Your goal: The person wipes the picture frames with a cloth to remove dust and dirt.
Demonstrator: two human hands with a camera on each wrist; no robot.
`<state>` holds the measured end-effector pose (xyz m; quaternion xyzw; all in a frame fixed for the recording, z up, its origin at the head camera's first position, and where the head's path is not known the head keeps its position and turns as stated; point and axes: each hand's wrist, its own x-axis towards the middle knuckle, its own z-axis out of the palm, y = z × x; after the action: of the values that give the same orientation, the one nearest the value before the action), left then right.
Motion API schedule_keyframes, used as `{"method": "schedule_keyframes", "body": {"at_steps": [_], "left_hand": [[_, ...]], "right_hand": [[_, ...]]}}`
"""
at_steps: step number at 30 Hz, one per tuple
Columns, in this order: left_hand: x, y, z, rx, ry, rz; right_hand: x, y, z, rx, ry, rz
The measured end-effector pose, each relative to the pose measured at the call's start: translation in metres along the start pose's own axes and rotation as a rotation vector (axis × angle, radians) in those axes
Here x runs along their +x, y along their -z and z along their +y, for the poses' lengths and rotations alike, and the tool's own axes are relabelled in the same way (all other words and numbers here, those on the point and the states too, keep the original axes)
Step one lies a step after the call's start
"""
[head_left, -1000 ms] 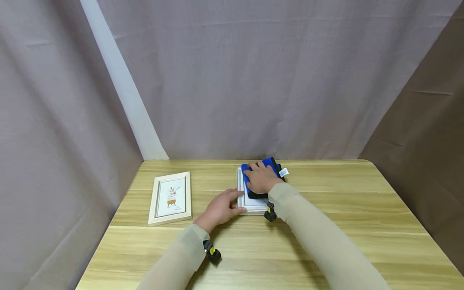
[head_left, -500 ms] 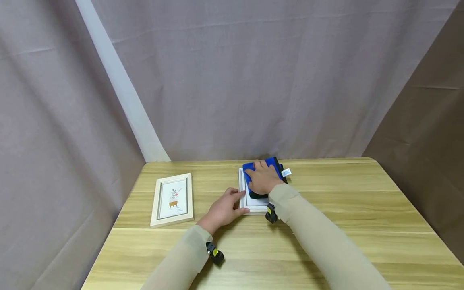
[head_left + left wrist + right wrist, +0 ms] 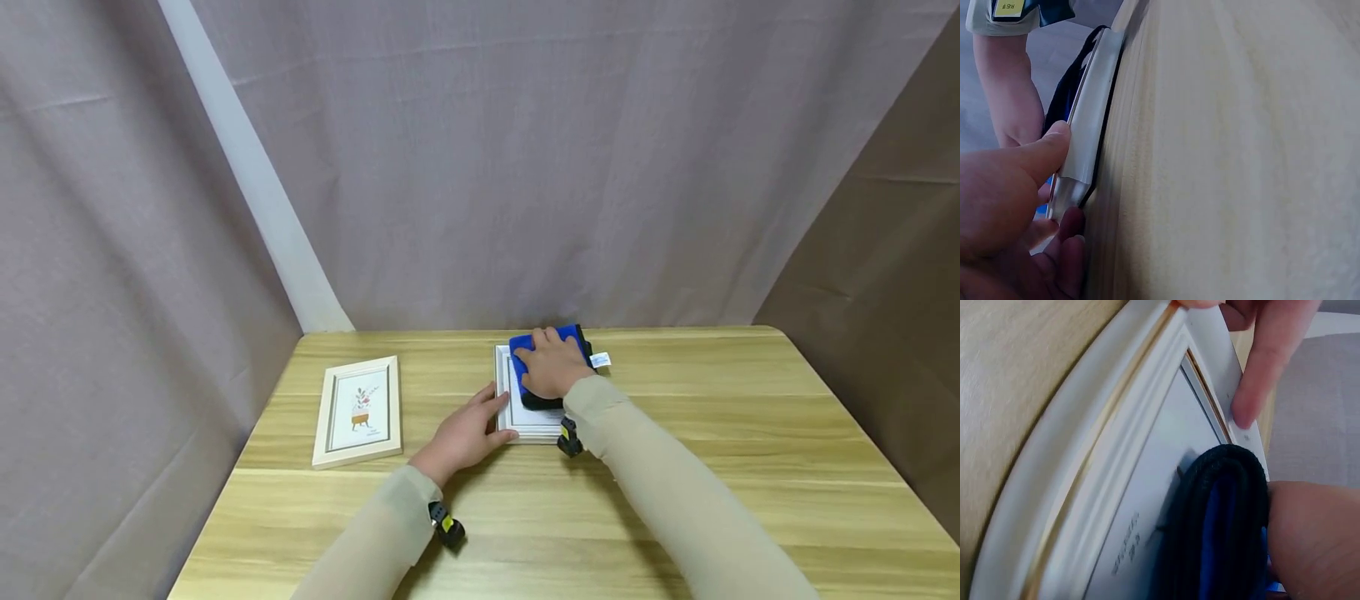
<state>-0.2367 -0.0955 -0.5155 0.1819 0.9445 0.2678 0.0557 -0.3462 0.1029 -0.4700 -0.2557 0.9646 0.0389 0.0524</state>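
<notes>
A white picture frame [image 3: 534, 432] lies flat near the back edge of the table. My left hand [image 3: 465, 431] holds its near left corner; the left wrist view shows the thumb [image 3: 1054, 147] on one side of the corner and fingers [image 3: 1071, 256] bent around the other. My right hand [image 3: 553, 368] presses, fingers spread, on a folded blue cloth [image 3: 525, 342] with black edging and a white tag [image 3: 600, 360]. Beneath the cloth is the frame's picture area, mostly covered. Small dark print [image 3: 1125, 540] shows beside the cloth's folded edge [image 3: 1225, 459] in the right wrist view.
On the left of the wooden table [image 3: 750, 467] lies a second, cream picture frame [image 3: 395, 408] with a potted-plant drawing. Grey curtains [image 3: 480, 167] hang behind the table, with a brown one [image 3: 885, 275] at the right.
My right hand has slid the blue cloth slightly to the right over the white frame. The left hand stays at the frame's corner. The head view has shifted a little.
</notes>
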Motion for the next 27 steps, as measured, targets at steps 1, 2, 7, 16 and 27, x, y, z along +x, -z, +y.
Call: {"method": "schedule_keyframes", "body": {"at_steps": [1, 2, 7, 16, 27], "left_hand": [[0.000, -0.001, 0.000, 0.002, 0.001, 0.003], [-0.001, -0.002, -0.001, 0.004, 0.005, 0.002], [-0.001, -0.005, -0.002, -0.003, 0.015, 0.012], [0.000, -0.004, -0.001, -0.010, 0.012, 0.030], [0.001, -0.005, 0.001, 0.011, 0.008, 0.020]], "right_hand": [[-0.001, 0.000, 0.002, 0.005, -0.005, -0.004], [-0.002, 0.000, 0.003, 0.007, -0.010, -0.010], [-0.007, -0.001, 0.015, 0.026, -0.032, -0.013], [-0.015, 0.005, 0.037, 0.020, -0.055, -0.043], [-0.023, 0.005, 0.053, 0.074, -0.093, -0.078]]}}
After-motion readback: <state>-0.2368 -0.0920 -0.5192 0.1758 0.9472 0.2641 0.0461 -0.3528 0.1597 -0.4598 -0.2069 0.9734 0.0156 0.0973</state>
